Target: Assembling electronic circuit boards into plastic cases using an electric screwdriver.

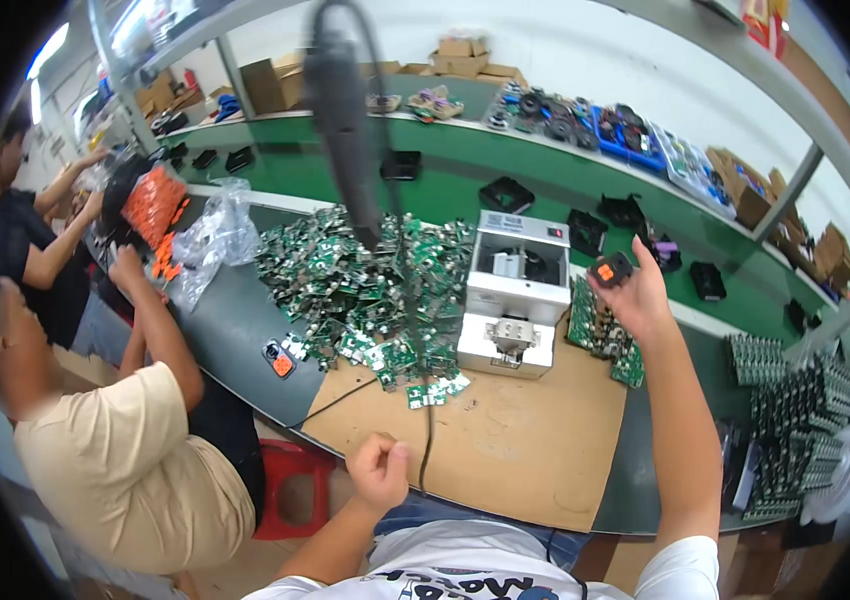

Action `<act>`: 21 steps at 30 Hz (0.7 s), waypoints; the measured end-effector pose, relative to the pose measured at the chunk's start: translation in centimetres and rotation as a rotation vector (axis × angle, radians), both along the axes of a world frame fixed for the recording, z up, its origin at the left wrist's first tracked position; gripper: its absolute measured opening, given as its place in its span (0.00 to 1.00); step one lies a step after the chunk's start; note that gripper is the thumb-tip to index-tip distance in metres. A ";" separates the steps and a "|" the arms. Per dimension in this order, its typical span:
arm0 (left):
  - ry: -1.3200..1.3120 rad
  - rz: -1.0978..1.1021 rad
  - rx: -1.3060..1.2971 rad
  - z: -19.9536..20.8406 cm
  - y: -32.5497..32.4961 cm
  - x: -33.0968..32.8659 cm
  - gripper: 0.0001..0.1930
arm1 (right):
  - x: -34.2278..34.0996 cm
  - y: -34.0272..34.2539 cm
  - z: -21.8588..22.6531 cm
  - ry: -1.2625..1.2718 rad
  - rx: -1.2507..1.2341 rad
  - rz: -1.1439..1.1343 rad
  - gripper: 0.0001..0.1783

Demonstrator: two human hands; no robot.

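Observation:
My right hand (642,300) is raised beyond the right side of the machine, its fingers cupped around a small black plastic housing (612,268) with an orange button pad on it. Low over the near edge of the cardboard sheet (545,440), my left hand (380,470) is curled into a fist; its inside is hidden. A white-grey benchtop machine (515,290) stands on the far part of the cardboard. To its left spreads a large heap of green circuit boards (365,285). Another dark housing with an orange pad (279,358) lies left of the heap's near end.
Rows of circuit boards (795,430) stand at the right. A dark cable and handheld tool (340,120) hang over the heap. Two people work at the left by a bag of orange parts (153,205). Black plastic shells (507,195) lie on the green belt. A red stool (295,490) is below.

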State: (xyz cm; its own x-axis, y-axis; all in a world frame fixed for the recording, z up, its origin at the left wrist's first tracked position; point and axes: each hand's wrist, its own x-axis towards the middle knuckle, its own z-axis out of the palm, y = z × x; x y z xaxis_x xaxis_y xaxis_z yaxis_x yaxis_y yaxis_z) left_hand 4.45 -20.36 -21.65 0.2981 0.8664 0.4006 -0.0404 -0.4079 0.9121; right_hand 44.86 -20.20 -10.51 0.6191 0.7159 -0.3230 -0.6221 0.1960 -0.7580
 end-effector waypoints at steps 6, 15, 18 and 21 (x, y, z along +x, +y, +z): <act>0.142 0.293 0.107 3.6 3.8 -1.9 0.08 | 4.8 7.5 -2.5 0.167 0.131 0.141 0.58; 0.740 0.611 0.333 5.5 12.9 -8.8 0.29 | 1.7 6.8 2.6 -0.160 0.036 -0.123 0.45; 0.929 0.548 0.235 5.0 14.8 -9.8 0.42 | -1.5 2.7 3.5 -0.178 0.231 -0.230 0.26; 0.906 0.517 0.060 5.4 14.8 -9.5 0.41 | -6.7 -3.7 1.9 -0.348 0.399 -0.161 0.14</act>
State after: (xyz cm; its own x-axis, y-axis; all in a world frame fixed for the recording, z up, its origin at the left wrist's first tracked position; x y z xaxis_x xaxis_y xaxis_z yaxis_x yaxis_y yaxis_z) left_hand -5.04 -5.52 -16.21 0.1076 0.9599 0.2587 0.8411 -0.2266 0.4910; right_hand 38.15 -23.90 -8.65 0.7523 0.6286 0.1975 -0.2866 0.5821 -0.7609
